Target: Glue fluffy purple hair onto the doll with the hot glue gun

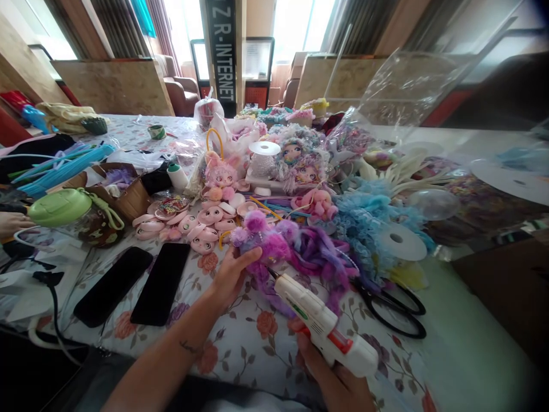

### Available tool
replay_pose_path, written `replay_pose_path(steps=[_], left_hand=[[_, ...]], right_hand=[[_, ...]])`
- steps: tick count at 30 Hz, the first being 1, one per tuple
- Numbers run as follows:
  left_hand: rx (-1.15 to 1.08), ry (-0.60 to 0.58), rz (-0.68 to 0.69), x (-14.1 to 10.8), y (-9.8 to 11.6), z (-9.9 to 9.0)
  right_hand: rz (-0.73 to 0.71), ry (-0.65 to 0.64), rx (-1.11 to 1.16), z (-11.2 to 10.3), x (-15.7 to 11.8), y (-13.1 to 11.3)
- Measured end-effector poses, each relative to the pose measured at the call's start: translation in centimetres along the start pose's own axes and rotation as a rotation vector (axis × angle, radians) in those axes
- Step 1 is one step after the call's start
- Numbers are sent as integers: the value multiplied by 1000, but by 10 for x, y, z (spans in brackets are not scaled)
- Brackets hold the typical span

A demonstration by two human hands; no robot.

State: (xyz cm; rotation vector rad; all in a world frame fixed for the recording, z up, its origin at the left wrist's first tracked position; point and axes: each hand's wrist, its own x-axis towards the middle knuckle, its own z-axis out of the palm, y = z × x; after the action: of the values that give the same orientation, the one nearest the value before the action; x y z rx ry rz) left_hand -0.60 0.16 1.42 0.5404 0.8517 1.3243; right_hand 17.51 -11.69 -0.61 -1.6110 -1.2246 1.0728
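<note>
My left hand [231,273] is closed on a fluffy purple and pink doll piece [271,243] with round pom-poms on top. My fingers cover its near side. In my right hand [332,375] is a white hot glue gun [313,312] with a red trigger. The gun's dark nozzle points up and left, close against the purple fluff; whether it touches, I cannot tell. Long purple and violet fibre strands [326,254] trail to the right of the doll piece. Black-handled scissors [397,312] lie to the right of the gun.
Pink doll faces [203,234] are heaped beyond my left hand. Two black phones [160,283] lie at left, near a green-lidded bottle [62,209]. Blue ruffled trim [369,212] and a white spool [403,240] sit at right. Another person's hand [12,225] shows at the left edge.
</note>
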Motion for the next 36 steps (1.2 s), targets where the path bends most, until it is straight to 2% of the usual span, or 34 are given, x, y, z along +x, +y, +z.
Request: replay_pose_path(steps=[3, 10, 16, 36], left_hand=[[7, -14, -25, 0, 0, 0], [56, -40, -28, -1, -2, -2], [98, -70, -3, 0, -3, -5], [100, -68, -8, 0, -5, -4]], right_hand=[[142, -8, 64, 1, 1, -9], [177, -24, 133, 2, 0, -14], [225, -40, 75, 1, -1, -13], [135, -72, 46, 0, 1, -3]])
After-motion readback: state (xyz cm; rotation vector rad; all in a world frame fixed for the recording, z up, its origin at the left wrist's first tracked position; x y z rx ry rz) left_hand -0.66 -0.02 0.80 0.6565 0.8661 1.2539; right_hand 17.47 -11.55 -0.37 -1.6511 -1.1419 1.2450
